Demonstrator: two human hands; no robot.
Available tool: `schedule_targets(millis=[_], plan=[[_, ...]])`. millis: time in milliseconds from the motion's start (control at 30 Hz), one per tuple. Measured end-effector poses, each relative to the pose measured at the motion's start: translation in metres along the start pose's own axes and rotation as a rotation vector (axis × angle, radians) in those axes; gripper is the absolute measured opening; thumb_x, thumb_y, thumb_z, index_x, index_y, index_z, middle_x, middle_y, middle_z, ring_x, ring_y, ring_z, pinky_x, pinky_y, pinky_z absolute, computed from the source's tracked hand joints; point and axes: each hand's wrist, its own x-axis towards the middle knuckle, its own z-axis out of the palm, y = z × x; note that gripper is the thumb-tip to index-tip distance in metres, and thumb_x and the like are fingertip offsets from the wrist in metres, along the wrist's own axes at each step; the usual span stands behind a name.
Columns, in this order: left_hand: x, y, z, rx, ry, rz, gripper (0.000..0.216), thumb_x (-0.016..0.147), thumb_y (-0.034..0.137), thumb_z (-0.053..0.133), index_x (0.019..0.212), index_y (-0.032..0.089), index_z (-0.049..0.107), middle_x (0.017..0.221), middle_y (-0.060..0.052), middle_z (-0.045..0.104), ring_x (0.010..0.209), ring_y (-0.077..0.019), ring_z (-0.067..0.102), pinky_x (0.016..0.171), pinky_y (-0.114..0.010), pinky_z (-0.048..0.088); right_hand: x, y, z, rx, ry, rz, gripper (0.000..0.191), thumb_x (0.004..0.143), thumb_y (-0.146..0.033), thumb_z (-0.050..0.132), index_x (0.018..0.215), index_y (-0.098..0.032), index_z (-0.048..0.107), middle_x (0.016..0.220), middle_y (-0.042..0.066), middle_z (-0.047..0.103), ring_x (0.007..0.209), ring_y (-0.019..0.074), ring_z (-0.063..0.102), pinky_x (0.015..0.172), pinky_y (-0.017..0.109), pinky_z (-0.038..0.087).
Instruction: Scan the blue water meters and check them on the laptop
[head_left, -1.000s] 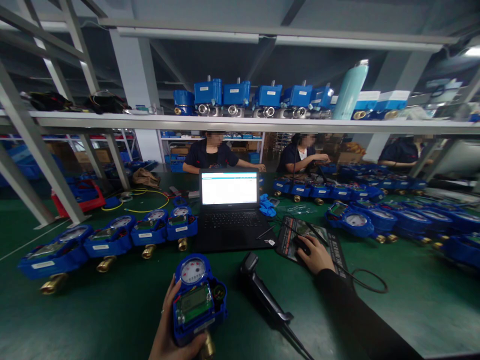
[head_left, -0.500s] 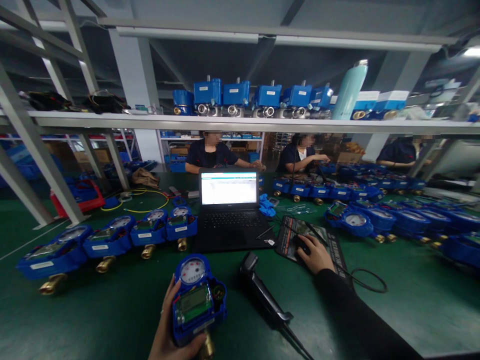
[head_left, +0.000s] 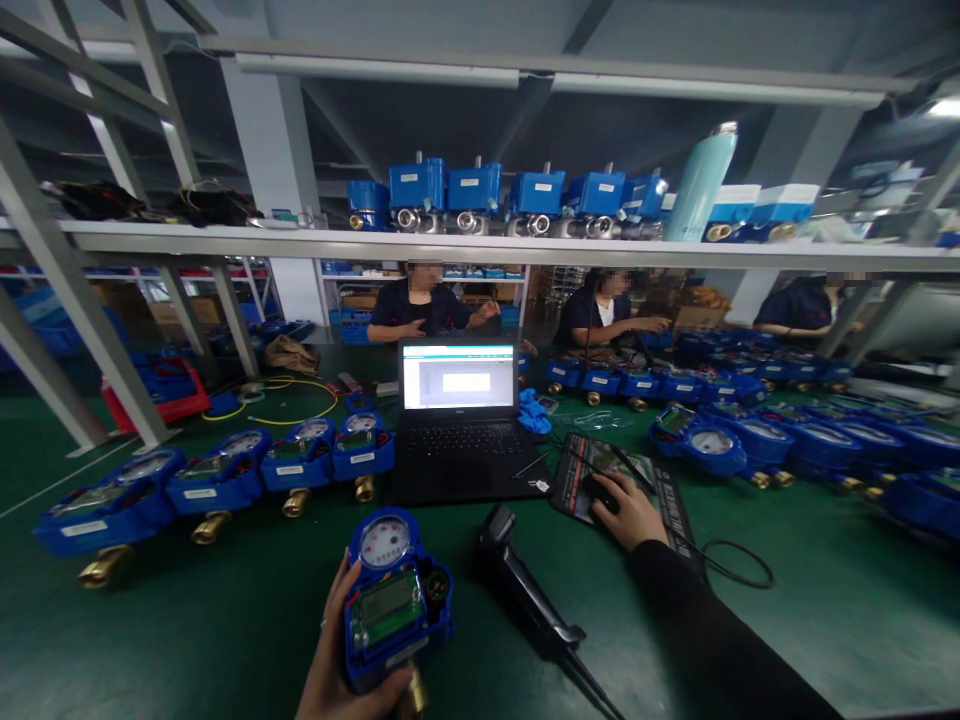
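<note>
My left hand point(head_left: 337, 645) is closed around a blue water meter point(head_left: 397, 600) with a round dial, a small display on a green circuit board and a brass pipe end. Over on the mouse pad point(head_left: 574, 480), my right hand point(head_left: 632, 510) rests with its fingers over a black computer mouse point(head_left: 602, 494). A black barcode scanner point(head_left: 525, 580) lies on the green table between my hands. Behind it stands an open laptop point(head_left: 459, 430), its lit screen showing a white box on a greyed page.
Several blue meters point(head_left: 217, 475) line the left side, and more meters point(head_left: 757, 437) stand at the right. Above runs a shelf point(head_left: 480, 248) carrying blue valve units and a turquoise bottle point(head_left: 703, 182). A red bin point(head_left: 154, 395) sits at left. Three people work across the table.
On the laptop screen, a white box over a greyed background has replaced the full page. My hands stay in place. Two people opposite have moved their arms.
</note>
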Motion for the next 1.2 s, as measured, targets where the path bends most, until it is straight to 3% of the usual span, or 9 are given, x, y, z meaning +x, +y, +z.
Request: schedule_targets(millis=[367,1200], plan=[[-0.0011,0.0011,0.0004,-0.032,-0.015,-0.021,0.092,0.055,0.04,0.086,0.136,0.035,0.044,0.15,-0.006,0.031,0.132,-0.0413,0.036,0.104,-0.051,0.041,0.0,0.0005,-0.0007,0.024,0.007,-0.042,0.042,0.08,-0.037,0.053,0.118,-0.024,0.066,0.124,0.009,0.059,0.11,0.0267,0.058,0.096,0.043,0.049],[0.0001,-0.0051,-0.0033,-0.007,-0.048,0.001,0.091,0.058,0.038,0.085,0.137,0.038,0.041,0.153,-0.004,0.027,0.134,-0.0397,0.034,0.108,-0.055,0.033,-0.0013,-0.0006,-0.002,0.042,0.004,-0.025,0.046,0.079,-0.041,0.05,0.117,-0.021,0.067,0.123,0.011,0.059,0.11,0.0274,0.058,0.095,0.043,0.049]])
